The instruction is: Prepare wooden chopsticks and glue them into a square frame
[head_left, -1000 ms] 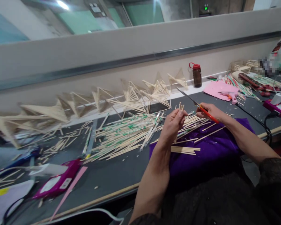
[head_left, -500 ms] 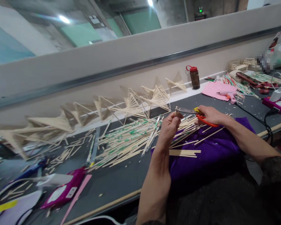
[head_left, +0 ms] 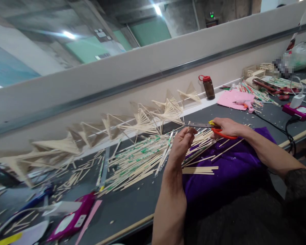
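Note:
My left hand [head_left: 183, 140] is closed around a wooden chopstick [head_left: 189, 123], whose short end pokes up past the thumb. In my right hand [head_left: 228, 127] are scissors [head_left: 224, 133] with red and yellow handles. Their blades point left and lie right at the chopstick's end; whether they touch it I cannot tell. Below my hands, a bundle of bare chopsticks [head_left: 200, 170] rests on a purple cloth [head_left: 229, 170]. Left of my left hand spreads a heap of chopsticks [head_left: 140, 154], some in clear wrappers with green print.
Lattice shapes made of sticks [head_left: 145, 124] line the wall. A brown bottle [head_left: 209, 90] with a red lid stands behind. At right, a pink glue gun [head_left: 248, 105] lies on pink paper [head_left: 225, 98] near a magenta power box [head_left: 299, 111]. Another magenta box [head_left: 72, 217] lies front left.
The view has tilted slightly, shifting the background. Both hands keep their hold on the chopstick and the scissors, with hardly any movement between them.

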